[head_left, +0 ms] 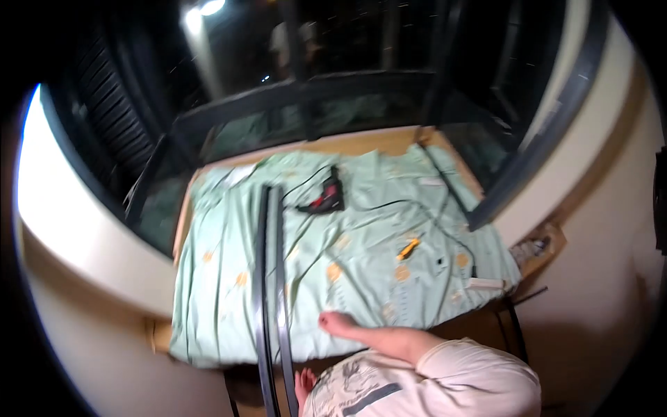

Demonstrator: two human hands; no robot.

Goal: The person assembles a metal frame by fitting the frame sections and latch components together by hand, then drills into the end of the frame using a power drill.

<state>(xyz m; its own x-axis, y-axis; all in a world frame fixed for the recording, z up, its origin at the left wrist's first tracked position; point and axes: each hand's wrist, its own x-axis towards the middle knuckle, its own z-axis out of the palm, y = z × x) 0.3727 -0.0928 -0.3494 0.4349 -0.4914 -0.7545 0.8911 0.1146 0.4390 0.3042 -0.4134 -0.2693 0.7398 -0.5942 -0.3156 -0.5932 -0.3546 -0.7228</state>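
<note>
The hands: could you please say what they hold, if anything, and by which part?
The right hand shows nothing held; whether the left hand holds the dark strip beside it is unclear.

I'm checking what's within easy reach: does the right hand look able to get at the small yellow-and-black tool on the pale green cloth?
Probably yes: the right hand shows nothing held, and only pale green patterned cloth appears to lie between it and the small yellow-and-black tool.
</note>
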